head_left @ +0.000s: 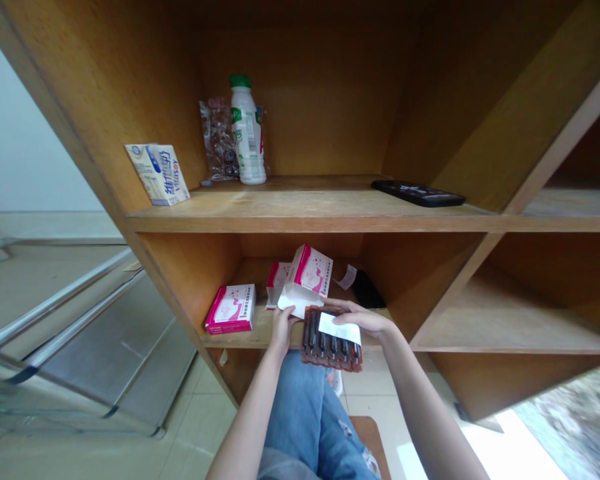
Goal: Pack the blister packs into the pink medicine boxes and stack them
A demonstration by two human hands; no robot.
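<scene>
1. The wooden shelf unit (305,220) fills most of the view, with two shelves facing the person.
2. The person sits in front of the shelf unit, with jeans-clad legs (305,420) below the lower shelf.
3. A metal rack (80,340) stands left of the shelf unit, on the tiled floor.
4. The blister tray (330,340) is held just in front of the lower shelf's edge. Its long axis runs across the view, dipping slightly to the right, and its dark ampoules lie side by side, pointing toward the person.
5. The right hand (357,318) lies across the tray's far edge, fingers closed over it in a narrow hold. The left hand (283,330) grips the tray's left end, also narrowly, and touches the white carton flap (297,301).
6. On the lower shelf, a tilted pink-and-white carton (311,270) stands behind the tray, beside a second carton (279,280). A third carton (230,309) lies flat to the left.
7. On the upper shelf stand a green-capped bottle (247,130) and a drink carton (157,173), with a plastic bag (219,140) behind the bottle. A black phone (417,193) lies to the right.
8. A white leaflet (339,329) rests on the tray.
</scene>
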